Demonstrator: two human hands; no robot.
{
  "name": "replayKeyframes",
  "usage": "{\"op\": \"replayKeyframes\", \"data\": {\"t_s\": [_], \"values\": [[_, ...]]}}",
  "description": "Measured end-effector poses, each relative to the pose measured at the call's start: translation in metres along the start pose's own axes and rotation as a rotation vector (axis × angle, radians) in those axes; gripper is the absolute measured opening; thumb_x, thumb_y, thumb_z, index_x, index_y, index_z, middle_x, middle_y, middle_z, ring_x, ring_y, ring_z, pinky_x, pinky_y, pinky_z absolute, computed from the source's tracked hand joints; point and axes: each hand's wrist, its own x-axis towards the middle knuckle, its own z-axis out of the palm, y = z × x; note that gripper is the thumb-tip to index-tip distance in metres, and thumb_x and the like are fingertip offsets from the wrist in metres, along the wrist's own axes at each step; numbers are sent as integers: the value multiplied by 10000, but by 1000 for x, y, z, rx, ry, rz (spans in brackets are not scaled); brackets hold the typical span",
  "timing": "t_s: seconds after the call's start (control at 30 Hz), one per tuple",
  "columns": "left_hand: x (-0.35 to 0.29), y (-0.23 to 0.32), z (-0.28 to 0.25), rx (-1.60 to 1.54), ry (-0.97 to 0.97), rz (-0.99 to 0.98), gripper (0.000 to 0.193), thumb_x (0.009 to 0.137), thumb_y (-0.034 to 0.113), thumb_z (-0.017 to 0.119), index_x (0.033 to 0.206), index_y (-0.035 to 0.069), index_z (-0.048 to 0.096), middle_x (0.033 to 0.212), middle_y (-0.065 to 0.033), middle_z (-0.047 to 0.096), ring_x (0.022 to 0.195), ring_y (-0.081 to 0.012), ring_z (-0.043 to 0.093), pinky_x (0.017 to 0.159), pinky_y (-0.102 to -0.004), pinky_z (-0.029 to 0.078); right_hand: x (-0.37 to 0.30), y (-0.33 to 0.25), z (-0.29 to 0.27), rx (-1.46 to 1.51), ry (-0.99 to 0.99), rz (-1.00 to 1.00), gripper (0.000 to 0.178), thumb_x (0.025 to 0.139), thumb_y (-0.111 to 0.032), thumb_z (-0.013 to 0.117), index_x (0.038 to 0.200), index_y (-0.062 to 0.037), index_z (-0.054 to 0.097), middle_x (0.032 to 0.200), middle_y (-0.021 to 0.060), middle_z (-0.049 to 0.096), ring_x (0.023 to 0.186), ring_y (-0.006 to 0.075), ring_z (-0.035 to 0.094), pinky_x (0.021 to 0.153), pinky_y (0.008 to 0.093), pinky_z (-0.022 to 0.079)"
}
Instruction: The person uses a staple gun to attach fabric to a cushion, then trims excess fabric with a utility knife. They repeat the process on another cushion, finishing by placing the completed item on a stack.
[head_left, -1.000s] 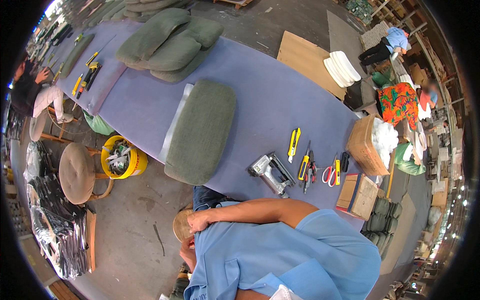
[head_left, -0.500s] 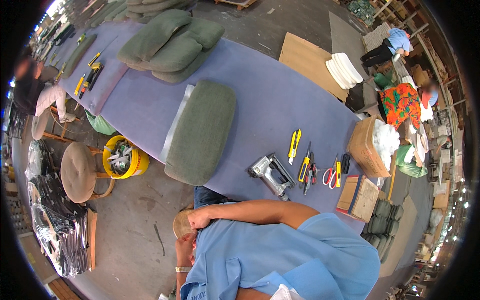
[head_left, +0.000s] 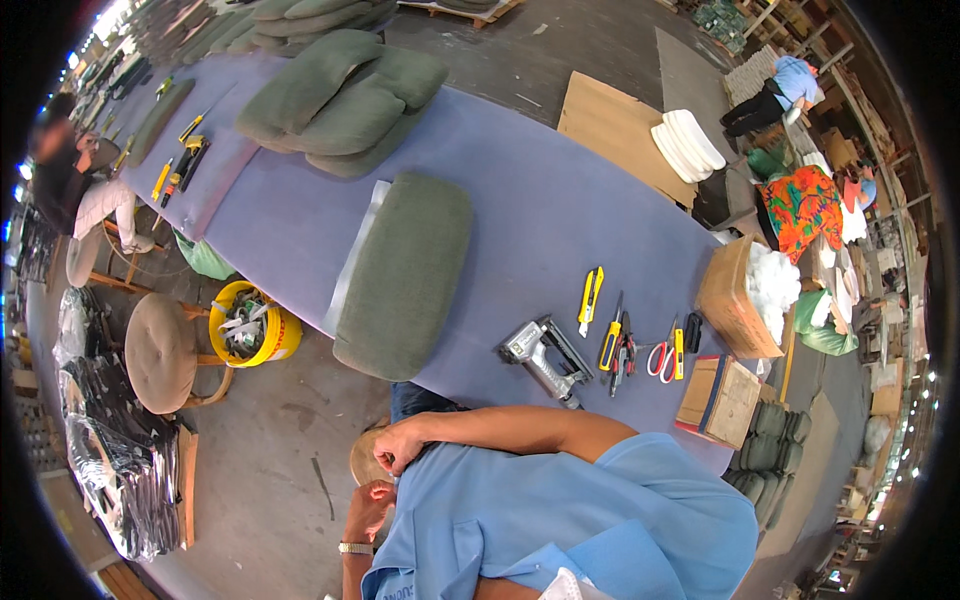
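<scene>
Low in the view, my right hand [head_left: 398, 445] is closed in a pinch at the front edge of my blue shirt [head_left: 560, 490]. Just below it, my left hand [head_left: 371, 506], with a watch [head_left: 355, 548] on the wrist, has curled, closed fingers. The two hands are close together but apart. Whatever their fingertips hold, if anything, is too small to make out. Behind my right hand shows part of a round tan seat [head_left: 365, 462]. Beyond the hands, a green-grey cushion [head_left: 408, 275] with a pale strip along its left side lies on the purple-blue table [head_left: 540, 200].
On the table are a staple gun [head_left: 545, 360], a yellow utility knife [head_left: 591, 300], scissors [head_left: 661, 362] and stacked cushions [head_left: 345, 100]. A carton of white stuffing [head_left: 728, 300] stands at right. A yellow bucket [head_left: 280, 340] and round stool [head_left: 160, 352] are left. Other people sit or stand farther off.
My hands have moved slightly apart, the left one downward. The right hand's fingers now point down. The whole scene has shifted a little lower in the view.
</scene>
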Motion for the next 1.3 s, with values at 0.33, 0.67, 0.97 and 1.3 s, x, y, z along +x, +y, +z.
{"op": "replayKeyframes", "data": {"t_s": [0.33,0.67,0.97,1.3], "values": [[31,-7,4,52,85,106,246,930,239,735,979,-2,739,876,-81,763,796,-166,710,757,-310,557,-26,5,-4,-39,153,-10,436,835,-349,807,1137,-64,673,1076,134,726,994,321,689,842,460,534],[35,23,3,658,130,99,156,833,195,709,922,71,741,887,-140,769,849,-327,751,749,-427,581,-210,-155,-95,132,1060,-467,312,889,-159,761,1173,-51,694,1103,110,727,997,240,701,847,388,560],[37,41,8,576,223,47,157,806,146,670,877,21,733,822,-176,751,790,-318,747,732,-389,575,-325,-291,-41,371,1273,-1808,492,870,-238,780,1310,-96,612,1302,95,586,1316,227,508,842,307,657],[40,45,-9,183,-2,-159,342,994,290,703,873,-29,688,727,-84,696,624,-130,652,573,-299,562,-346,-305,-20,-4,1548,-1739,475,867,-239,779,1290,-89,624,1298,93,590,1305,224,515,845,314,660]]}}
